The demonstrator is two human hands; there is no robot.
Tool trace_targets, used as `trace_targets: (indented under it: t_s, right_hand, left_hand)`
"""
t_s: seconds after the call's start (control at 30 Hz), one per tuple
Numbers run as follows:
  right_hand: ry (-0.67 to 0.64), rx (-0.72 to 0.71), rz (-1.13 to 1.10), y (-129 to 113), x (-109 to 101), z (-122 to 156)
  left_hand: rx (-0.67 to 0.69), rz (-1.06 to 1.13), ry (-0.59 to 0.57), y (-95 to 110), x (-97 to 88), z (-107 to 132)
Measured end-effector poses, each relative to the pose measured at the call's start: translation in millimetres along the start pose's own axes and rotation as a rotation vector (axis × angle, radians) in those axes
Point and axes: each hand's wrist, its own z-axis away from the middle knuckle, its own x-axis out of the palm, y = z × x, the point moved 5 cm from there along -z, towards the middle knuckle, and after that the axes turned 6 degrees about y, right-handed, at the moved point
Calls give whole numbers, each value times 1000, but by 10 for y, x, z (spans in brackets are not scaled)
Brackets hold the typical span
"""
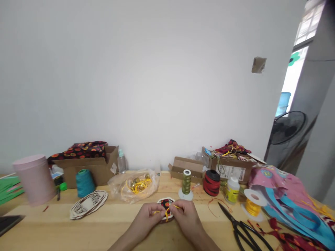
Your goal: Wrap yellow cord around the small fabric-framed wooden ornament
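Note:
My left hand (pixel 148 213) and my right hand (pixel 186 214) meet low at the middle of the wooden table (pixel 86 230). Both are pinched on a thin yellow cord (pixel 166 212) that runs between the fingertips and loops down. Just behind the fingers lies a small oval piece (pixel 166 203) with a white lattice rim and red-and-black patterned cloth. An olive-green thread spool (pixel 186 182) stands right behind my right hand.
Black scissors (pixel 242 228) lie to the right, near a yellow cord reel (pixel 252 206), a white glue bottle (pixel 231 190) and a red spool (pixel 211 182). Left: stacked lattice cutouts (pixel 89 204), teal spool (pixel 84 182), pink tub (pixel 34 178), bag of gold bells (pixel 134 184). Cardboard boxes (pixel 90 167) line the wall.

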Motion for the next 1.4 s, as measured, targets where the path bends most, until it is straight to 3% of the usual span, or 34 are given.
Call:
trace_targets:
  t_s: [0.2,0.6,0.9,1.2,1.4]
  right_hand:
    - [-77,-22,-45,-48,67,23]
    - [68,-108,143,-78,109,7]
    - [-105,-77,4,-8,249,23]
    - [-47,-14,-24,153,258,-3]
    - [-74,33,-97,126,228,-19]
  left_hand:
    - [-12,63,54,-115,-74,-89]
    - [24,125,71,-114,-128,-94]
    - [-34,206,47,-43,-71,-24]
    - [11,94,60,-173,-133,-117]
    - [-8,12,83,-207,-122,-126]
